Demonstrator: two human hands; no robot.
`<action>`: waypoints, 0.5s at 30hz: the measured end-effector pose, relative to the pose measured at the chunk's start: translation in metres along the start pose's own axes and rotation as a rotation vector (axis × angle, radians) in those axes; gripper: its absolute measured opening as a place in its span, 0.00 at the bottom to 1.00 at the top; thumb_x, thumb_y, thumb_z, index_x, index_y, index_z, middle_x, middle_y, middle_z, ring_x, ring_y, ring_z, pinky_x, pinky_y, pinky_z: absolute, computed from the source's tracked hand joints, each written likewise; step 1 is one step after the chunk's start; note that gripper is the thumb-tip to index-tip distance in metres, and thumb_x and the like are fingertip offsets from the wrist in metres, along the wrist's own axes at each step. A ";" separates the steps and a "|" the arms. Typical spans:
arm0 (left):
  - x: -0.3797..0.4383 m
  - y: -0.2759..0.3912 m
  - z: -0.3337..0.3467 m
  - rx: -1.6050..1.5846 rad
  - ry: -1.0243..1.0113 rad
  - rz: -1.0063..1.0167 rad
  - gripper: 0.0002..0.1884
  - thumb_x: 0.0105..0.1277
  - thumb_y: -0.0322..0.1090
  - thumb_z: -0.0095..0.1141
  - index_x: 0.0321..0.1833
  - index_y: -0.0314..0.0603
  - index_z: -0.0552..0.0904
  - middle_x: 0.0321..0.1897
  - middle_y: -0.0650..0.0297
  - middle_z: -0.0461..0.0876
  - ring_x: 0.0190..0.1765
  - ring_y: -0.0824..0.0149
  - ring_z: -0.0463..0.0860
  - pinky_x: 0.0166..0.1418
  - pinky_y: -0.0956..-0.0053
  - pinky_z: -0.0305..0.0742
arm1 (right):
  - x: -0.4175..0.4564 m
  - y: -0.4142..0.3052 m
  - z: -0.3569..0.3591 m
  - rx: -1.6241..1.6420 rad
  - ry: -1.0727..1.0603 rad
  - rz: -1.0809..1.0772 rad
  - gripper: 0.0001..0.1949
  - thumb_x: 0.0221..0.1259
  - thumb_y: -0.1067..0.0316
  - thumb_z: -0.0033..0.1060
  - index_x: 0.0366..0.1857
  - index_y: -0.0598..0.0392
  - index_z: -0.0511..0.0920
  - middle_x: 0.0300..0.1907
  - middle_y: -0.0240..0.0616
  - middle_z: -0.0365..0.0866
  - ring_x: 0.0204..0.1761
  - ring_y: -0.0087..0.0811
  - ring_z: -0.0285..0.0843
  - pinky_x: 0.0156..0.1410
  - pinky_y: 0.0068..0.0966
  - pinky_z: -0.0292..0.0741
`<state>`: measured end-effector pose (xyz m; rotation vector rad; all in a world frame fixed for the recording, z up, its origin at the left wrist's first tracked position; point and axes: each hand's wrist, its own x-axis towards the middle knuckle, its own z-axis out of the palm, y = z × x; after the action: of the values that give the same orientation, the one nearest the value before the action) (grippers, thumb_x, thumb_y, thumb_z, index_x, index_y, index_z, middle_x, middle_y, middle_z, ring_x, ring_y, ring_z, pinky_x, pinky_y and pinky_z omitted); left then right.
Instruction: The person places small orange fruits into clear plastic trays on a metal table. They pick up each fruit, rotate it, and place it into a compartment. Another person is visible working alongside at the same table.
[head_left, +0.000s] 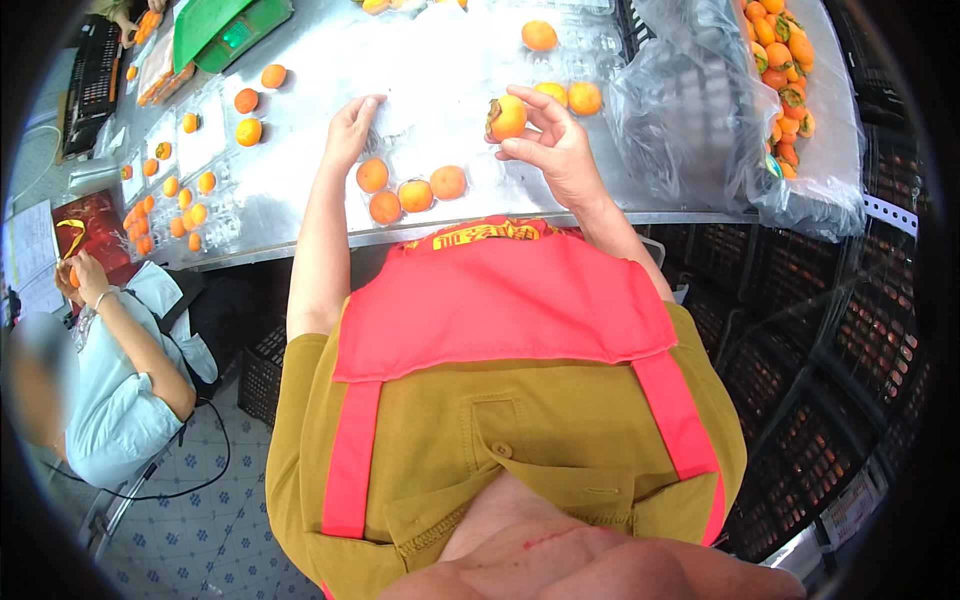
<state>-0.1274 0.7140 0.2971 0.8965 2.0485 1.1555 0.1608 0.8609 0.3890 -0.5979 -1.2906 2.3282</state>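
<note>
An orange persimmon with its leafy calyx facing left is held between the thumb and fingers of my right hand, above the metal table. My left hand rests at a clear plastic tray; whether it grips the tray's edge is unclear. Just below it, several persimmons sit in clear plastic trays near the table's front edge. Behind my right hand lie two more persimmons, with another persimmon farther back on clear trays.
A crate lined with clear plastic holds many persimmons at the right. Loose persimmons and filled trays lie at left, near a green scale. A co-worker sits at left holding a fruit. Black crates stand at right.
</note>
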 end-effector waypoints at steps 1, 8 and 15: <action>0.000 0.000 0.000 -0.018 0.001 -0.011 0.17 0.75 0.42 0.49 0.52 0.38 0.84 0.47 0.61 0.84 0.53 0.68 0.80 0.60 0.73 0.72 | 0.001 0.002 -0.001 0.000 0.003 -0.024 0.31 0.57 0.79 0.64 0.67 0.59 0.65 0.57 0.42 0.74 0.54 0.35 0.79 0.56 0.31 0.81; -0.001 0.003 0.001 -0.016 0.020 -0.012 0.17 0.75 0.43 0.49 0.52 0.38 0.84 0.47 0.61 0.84 0.53 0.68 0.80 0.60 0.73 0.72 | 0.009 0.006 -0.005 0.011 0.001 -0.047 0.26 0.64 0.70 0.61 0.66 0.57 0.66 0.57 0.42 0.74 0.55 0.32 0.78 0.59 0.32 0.78; -0.002 0.003 0.002 -0.014 0.032 0.009 0.16 0.75 0.41 0.49 0.52 0.37 0.84 0.47 0.61 0.85 0.53 0.68 0.80 0.60 0.73 0.72 | 0.014 0.007 -0.009 -0.061 0.002 -0.067 0.25 0.64 0.69 0.61 0.65 0.57 0.67 0.57 0.42 0.74 0.56 0.31 0.76 0.61 0.32 0.76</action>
<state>-0.1237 0.7147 0.2995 0.8870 2.0606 1.1952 0.1529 0.8712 0.3763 -0.5667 -1.3637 2.2411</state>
